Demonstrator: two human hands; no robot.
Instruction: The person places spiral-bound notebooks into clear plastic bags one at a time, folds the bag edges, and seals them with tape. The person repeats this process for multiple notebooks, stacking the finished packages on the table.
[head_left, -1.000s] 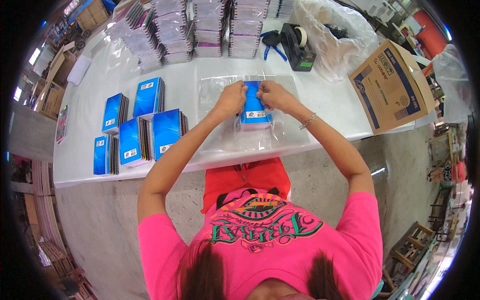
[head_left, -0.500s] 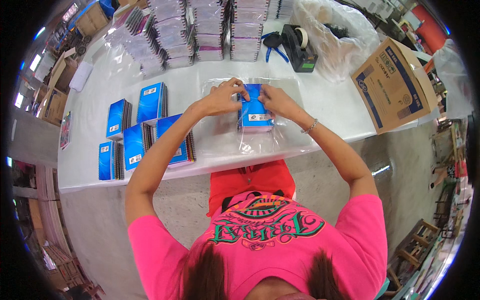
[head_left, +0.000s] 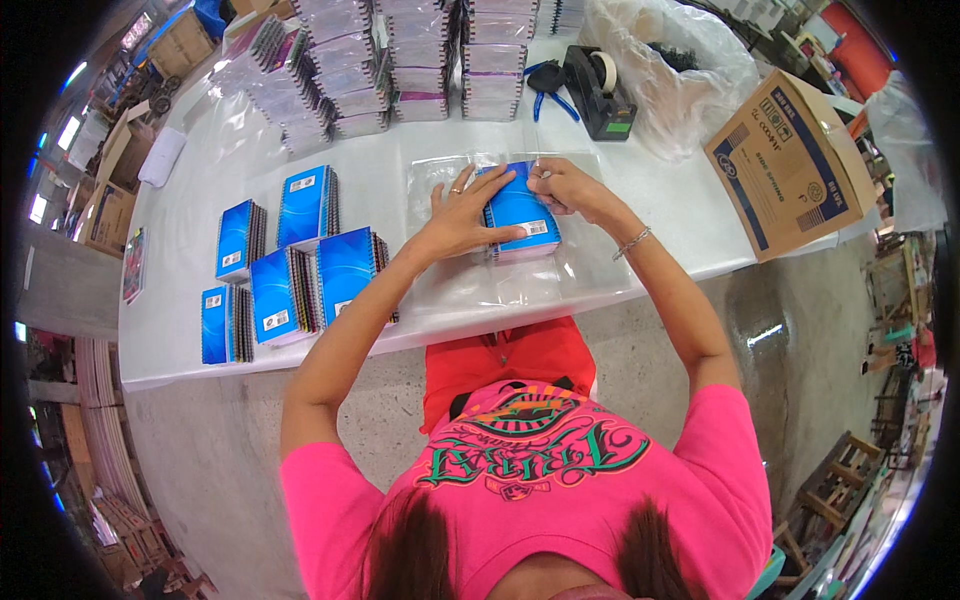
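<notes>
A stack of blue-covered notebooks (head_left: 514, 207) lies before me on clear plastic sheeting (head_left: 440, 275), a small white label near its front edge. My left hand (head_left: 462, 222) rests on its left side, fingers spread over the cover and thumb by the label. At the far right corner of the stack, my right hand (head_left: 572, 190) has its fingers pinched together; whatever is between them is too small to make out. More spiral-bound blue notebooks (head_left: 345, 265) stand in several small piles to the left.
Tall piles of plastic-wrapped spiral-bound books (head_left: 420, 60) line the table's far side. Blue-handled cutters (head_left: 548, 90), a black tape dispenser (head_left: 602, 100) and a translucent bag (head_left: 670, 90) sit to their right. A cardboard box (head_left: 785, 170) leans at the right edge.
My left hand has gone from curled fingers at the notebook's top to lying spread along its left side. The stack has turned slightly; my right hand has shifted a little right, still pinched.
</notes>
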